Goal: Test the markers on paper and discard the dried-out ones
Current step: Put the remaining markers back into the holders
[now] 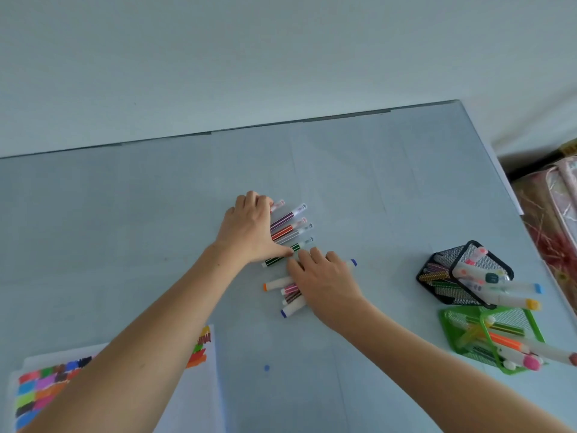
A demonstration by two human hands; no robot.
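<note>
On the table (pixel 374 182), two hands (flat) cover loose markers (pixel 290 228).

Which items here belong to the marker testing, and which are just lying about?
Job: loose markers, paper with colour swatches, black mesh pot, green mesh pot, left hand, right hand.
Lying about: pink bag.

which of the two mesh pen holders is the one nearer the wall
The black mesh holder. It stands farther from the person, toward the wall, while the green mesh holder sits closer to the person, just below it in the view.
</note>
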